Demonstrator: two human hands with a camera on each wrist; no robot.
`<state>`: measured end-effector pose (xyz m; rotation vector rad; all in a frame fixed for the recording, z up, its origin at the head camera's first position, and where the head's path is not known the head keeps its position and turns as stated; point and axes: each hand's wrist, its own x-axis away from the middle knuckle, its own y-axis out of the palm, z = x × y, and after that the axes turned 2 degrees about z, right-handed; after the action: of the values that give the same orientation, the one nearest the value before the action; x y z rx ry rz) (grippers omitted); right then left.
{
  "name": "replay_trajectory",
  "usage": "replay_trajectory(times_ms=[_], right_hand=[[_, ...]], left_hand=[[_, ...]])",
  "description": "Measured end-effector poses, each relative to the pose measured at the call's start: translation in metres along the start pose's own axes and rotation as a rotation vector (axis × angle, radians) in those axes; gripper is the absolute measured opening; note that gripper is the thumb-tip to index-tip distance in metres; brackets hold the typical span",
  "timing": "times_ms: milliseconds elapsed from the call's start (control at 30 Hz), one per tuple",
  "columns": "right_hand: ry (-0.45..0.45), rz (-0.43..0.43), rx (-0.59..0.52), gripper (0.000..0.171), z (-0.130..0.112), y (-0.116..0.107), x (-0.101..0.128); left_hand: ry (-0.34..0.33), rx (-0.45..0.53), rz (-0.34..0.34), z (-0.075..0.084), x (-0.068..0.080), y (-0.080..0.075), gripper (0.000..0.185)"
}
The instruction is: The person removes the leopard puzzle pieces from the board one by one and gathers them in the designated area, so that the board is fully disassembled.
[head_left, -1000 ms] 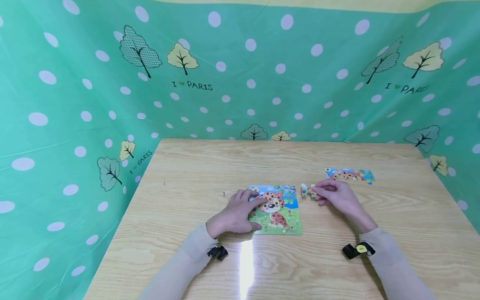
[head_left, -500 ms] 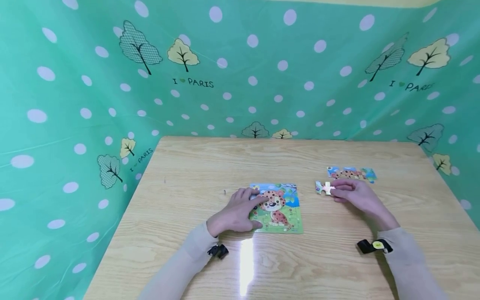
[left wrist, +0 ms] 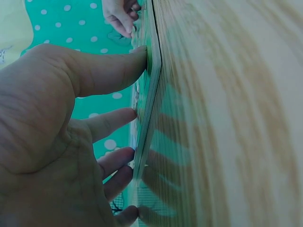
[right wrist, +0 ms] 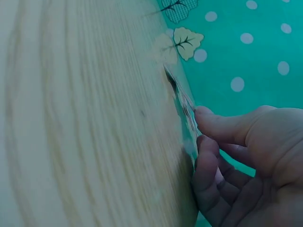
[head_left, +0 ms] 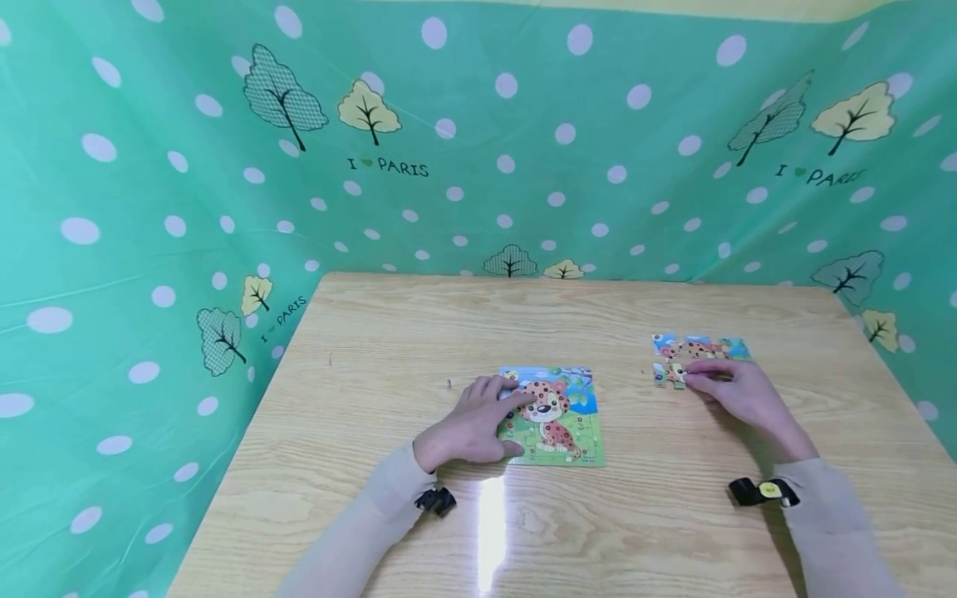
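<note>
My left hand (head_left: 471,425) rests with spread fingers on the left side of a square picture board (head_left: 557,428) showing a spotted leopard cub. In the left wrist view, the thumb (left wrist: 113,71) lies on the board's surface near its edge (left wrist: 150,99). My right hand (head_left: 736,397) pinches a small strip of jigsaw puzzle pieces (head_left: 668,374) between thumb and fingers. That strip is just below a row of joined puzzle pieces (head_left: 695,345) with a spotted head and blue sky. Seen from the right wrist, the held strip (right wrist: 182,101) is tilted slightly off the table.
Both hands work over a light wooden table (head_left: 389,349). Behind it hangs a green polka-dot cloth (head_left: 478,149) with printed trees. A tiny dark speck (head_left: 449,384) lies left of the board. Light glares on the table (head_left: 491,531) in front.
My right hand has carried the pinched puzzle strip from beside the board rightward, up to the row of joined pieces. The strip was tipped and shiny midway. My left hand has stayed on the board.
</note>
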<state>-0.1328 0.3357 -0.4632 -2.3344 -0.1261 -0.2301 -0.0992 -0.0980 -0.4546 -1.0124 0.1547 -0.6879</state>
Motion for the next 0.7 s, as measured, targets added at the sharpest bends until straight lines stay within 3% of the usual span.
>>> replay_trajectory(times_ms=[267,467,700], right_hand=[[-0.003,0.011,0.071,0.049,0.0092,-0.0064,0.0022],[-0.056,0.054,0.139,0.045,0.0107,-0.0045,-0.0013],[-0.057,0.065,0.130,0.045,0.0100,-0.0031,-0.0019]], left_hand=[[0.006,-0.002,0.003,-0.0011,-0.0003,0.0012,0.075],[-0.002,-0.003,0.005,-0.0013,-0.0004,0.0024,0.076],[-0.005,0.001,0.003,-0.0009,-0.0010,0.0020,0.076]])
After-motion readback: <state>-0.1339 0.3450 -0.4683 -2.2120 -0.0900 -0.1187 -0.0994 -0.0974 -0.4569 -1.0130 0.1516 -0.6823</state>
